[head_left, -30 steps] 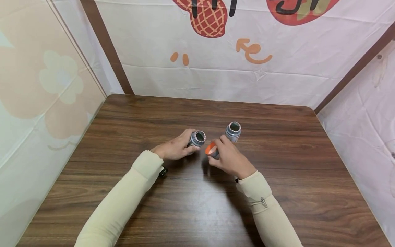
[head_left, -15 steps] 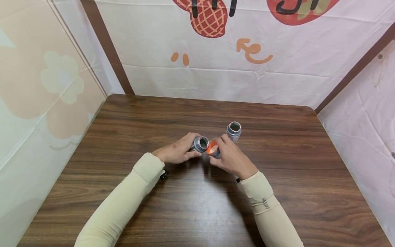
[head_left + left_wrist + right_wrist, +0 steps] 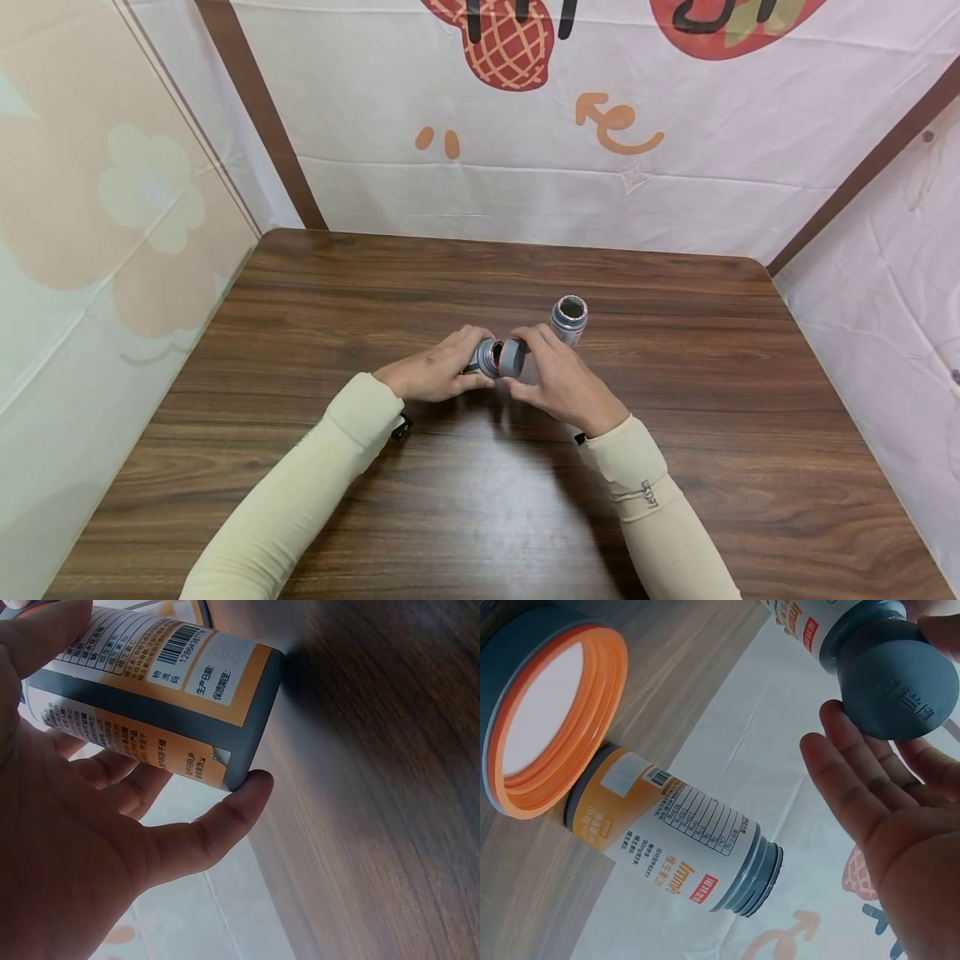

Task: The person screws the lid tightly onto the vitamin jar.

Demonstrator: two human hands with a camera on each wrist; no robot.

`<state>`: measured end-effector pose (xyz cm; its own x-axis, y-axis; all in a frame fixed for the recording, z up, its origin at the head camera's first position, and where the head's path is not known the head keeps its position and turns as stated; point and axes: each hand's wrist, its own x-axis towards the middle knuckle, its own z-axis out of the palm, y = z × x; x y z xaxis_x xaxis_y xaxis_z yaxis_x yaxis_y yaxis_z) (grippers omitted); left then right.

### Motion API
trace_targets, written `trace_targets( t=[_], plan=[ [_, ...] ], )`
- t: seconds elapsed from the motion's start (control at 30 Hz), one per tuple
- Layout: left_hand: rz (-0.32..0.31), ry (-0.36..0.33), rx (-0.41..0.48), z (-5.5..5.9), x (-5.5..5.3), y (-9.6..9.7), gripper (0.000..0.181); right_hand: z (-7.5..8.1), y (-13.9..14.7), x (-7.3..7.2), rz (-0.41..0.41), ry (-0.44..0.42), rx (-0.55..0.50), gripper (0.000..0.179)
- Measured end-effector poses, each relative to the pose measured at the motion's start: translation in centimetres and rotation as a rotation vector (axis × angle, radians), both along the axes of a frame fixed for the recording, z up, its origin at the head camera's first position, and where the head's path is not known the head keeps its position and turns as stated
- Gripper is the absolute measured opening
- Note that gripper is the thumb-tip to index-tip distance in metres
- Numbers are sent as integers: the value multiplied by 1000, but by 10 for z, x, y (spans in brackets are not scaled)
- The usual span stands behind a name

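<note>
My left hand [image 3: 435, 367] grips a blue-grey supplement bottle [image 3: 482, 358], tilted to the right. In the left wrist view, the bottle's [image 3: 172, 705] label is orange and white, and a finger presses near its base. My right hand [image 3: 564, 385] pinches a blue-grey screw cap [image 3: 513, 358] between thumb and fingers. The cap stands on edge against or just before the bottle's mouth; contact is hard to tell. In the right wrist view, the cap's [image 3: 904, 682] embossed top faces the camera. A second, uncapped bottle [image 3: 568, 320] stands upright beyond my right hand.
Another cap [image 3: 551, 712] with an orange threaded inside lies open side up in the right wrist view, near the second bottle's base; the head view hides it. The brown wooden table [image 3: 480, 508] ends at a printed cloth wall [image 3: 525, 200].
The left hand has tipped the bottle rightward and brought it toward the right hand. The right hand has turned the cap so its orange inside now faces the bottle's mouth.
</note>
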<state>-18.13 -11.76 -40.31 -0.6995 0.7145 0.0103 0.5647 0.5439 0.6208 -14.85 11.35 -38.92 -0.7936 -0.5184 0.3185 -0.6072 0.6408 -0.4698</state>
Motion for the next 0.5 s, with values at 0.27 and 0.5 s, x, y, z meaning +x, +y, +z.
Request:
trace_targets(
  t=[0.27,0.5],
  plan=[
    [10,-6,-13,-1,1,2,51,2,-3,1,50,72,5,47],
    [14,-15,-27,-1,2,4,51,3,-6,2,76,135,57,49]
  ],
)
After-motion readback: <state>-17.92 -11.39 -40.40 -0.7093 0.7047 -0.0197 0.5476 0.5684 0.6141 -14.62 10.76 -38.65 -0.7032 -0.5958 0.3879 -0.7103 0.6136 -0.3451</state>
